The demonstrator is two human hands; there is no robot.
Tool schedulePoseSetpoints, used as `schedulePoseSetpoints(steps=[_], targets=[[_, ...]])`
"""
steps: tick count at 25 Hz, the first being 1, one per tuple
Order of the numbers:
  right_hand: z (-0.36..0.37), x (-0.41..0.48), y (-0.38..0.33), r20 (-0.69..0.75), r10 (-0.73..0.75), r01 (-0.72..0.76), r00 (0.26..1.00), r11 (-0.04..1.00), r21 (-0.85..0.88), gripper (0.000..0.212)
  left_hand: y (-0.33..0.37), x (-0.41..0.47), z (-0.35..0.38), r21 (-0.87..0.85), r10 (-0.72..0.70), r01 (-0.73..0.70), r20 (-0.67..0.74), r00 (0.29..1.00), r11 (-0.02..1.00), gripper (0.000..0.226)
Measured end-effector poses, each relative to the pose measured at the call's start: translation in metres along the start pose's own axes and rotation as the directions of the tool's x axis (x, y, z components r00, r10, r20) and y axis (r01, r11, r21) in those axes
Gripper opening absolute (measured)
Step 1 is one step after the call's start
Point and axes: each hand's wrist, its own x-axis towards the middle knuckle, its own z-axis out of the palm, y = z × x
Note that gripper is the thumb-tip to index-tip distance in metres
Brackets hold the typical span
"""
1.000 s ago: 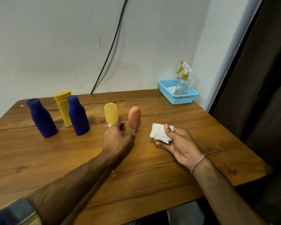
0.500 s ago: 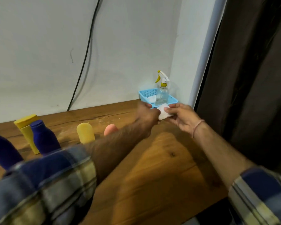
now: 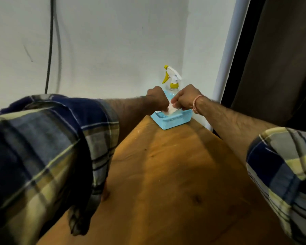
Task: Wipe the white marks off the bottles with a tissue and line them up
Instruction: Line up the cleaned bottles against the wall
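Plain home room: wooden table (image 3: pixel 175 174), dark curtain (image 3: pixel 281 59), bare wall (image 3: pixel 113 41).

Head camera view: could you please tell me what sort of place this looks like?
Probably a plain room at home: a wooden table in a painted wall corner, a dark curtain, and a spray bottle in a blue basket.

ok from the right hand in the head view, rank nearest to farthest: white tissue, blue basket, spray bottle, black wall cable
1. White folded tissue, pinched in the right hand.
2. Blue plastic mesh basket, just beneath.
3. Clear spray bottle with yellow trigger, just behind; nearly tied with the basket.
4. Black wall cable, far left.
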Motion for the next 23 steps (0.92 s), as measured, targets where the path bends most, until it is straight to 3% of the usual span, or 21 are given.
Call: schedulePoseSetpoints(steps=[3, 6, 9, 12, 15, 17, 19, 21, 23], targets=[[0.012, 0.018, 0.010, 0.029, -0.053, 0.059, 0.998, 0.952, -0.299, 0.030, -0.005, 0.014, 0.020, 0.190, 0.062, -0.067, 0.031, 0.998, 0.980, 0.036], [0.027, 0.024, 0.011, 0.114, -0.077, 0.128, 0.990, 0.821, -0.557, 0.048, -0.003, 0.016, 0.030, 0.398, 0.077, -0.099, 0.070, 0.995, 0.912, 0.050], [0.031, 0.028, 0.008, 0.212, -0.068, 0.195, 0.975, 0.723, -0.663, 0.051, 0.000, 0.014, 0.027, 0.468, 0.093, -0.168, 0.179, 0.979, 0.868, 0.049], [0.029, 0.021, 0.005, 0.205, -0.037, 0.169, 0.978, 0.714, -0.680, 0.050, 0.004, 0.004, 0.018, 0.446, 0.073, -0.212, 0.308, 0.949, 0.870, 0.045], [0.021, -0.001, -0.003, 0.054, -0.098, 0.111, 0.994, 0.809, -0.577, 0.041, 0.008, -0.019, -0.008, 0.412, 0.140, -0.217, 0.209, 0.968, 0.885, 0.035], [0.019, -0.026, -0.009, -0.061, -0.217, 0.167, 0.974, 0.878, -0.448, 0.028, 0.010, -0.038, -0.031, 0.316, 0.175, -0.215, 0.148, 0.973, 0.924, 0.030], [0.029, -0.068, -0.017, -0.145, -0.317, 0.258, 0.937, 0.910, -0.325, 0.029, 0.002, -0.069, -0.060, 0.194, 0.181, -0.200, 0.111, 0.977, 0.960, 0.025], [0.045, -0.117, -0.025, -0.114, -0.384, 0.359, 0.916, 0.914, -0.187, 0.033, -0.013, -0.103, -0.083, 0.089, 0.180, -0.183, 0.039, 0.983, 0.979, 0.017], [0.065, -0.161, -0.029, 0.046, -0.375, 0.375, 0.926, 0.927, 0.011, 0.037, -0.031, -0.139, -0.098, -0.012, 0.188, -0.189, -0.036, 0.981, 0.982, 0.010]])
